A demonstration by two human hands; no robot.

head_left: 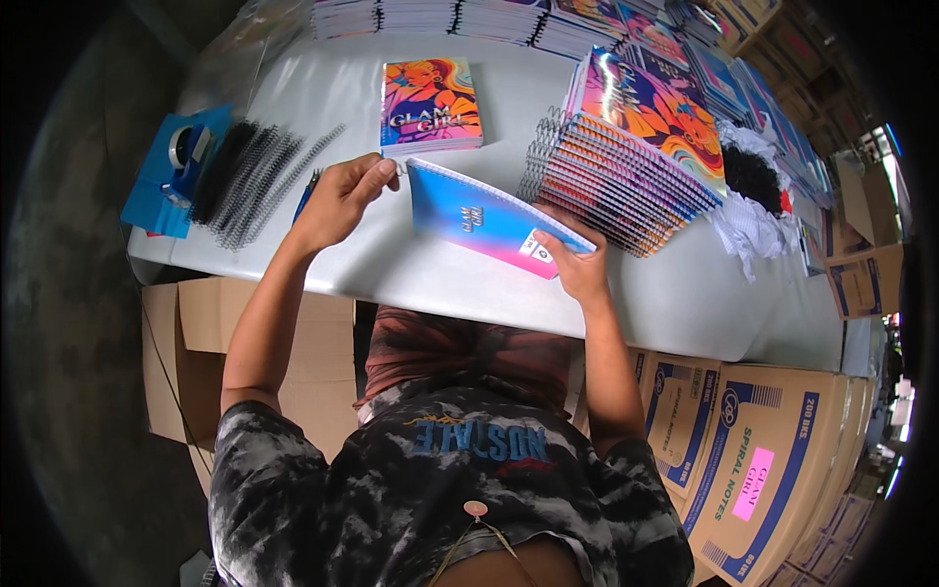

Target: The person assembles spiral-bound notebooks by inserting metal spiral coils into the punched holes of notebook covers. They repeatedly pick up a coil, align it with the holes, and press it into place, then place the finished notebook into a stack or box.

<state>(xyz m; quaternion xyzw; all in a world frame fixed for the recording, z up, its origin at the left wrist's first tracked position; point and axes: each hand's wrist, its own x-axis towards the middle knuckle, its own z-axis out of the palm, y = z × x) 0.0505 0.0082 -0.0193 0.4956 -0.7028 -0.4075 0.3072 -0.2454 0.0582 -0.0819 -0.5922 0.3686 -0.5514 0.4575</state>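
A blue-to-pink notebook (479, 217) is tilted in front of me above the table edge, with a row of small holes along its upper long edge. My right hand (575, 262) grips its right end, thumb on the cover and fingers behind. At the notebook's upper left corner, my left hand (354, 196) is closed in a pinch; what sits between the fingertips is too small to make out. Beyond the notebook lies a stack of colourful illustrated notebooks (430, 103). Loose black spiral coils (256, 181) lie in a pile left of my left hand.
Bound notebooks (636, 147) stand in a fanned stack at right, beside a white crumpled cloth (748, 235). A tape dispenser (186, 157) sits on a blue sheet (147, 201) at far left. More notebook stacks (416, 18) line the back. Cardboard boxes (773, 460) stand below the table.
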